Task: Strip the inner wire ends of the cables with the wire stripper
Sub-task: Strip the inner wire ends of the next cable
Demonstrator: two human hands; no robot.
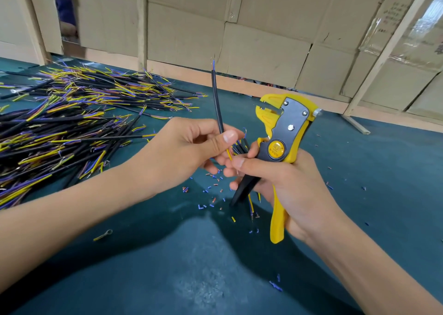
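Observation:
My left hand pinches one black cable that points up and away, blue inner wire at its top, a yellow inner wire sticking out below my thumb. My right hand grips the yellow and black wire stripper, jaws up and apart, and also holds a small bundle of black cables against the handles. My right thumb and fingers touch the yellow wire end. The two hands meet above the green table.
A large heap of black cables with yellow and blue wire ends covers the table's left side. Several small bits of stripped insulation lie under my hands. A ring terminal lies nearer me. Cardboard walls stand behind.

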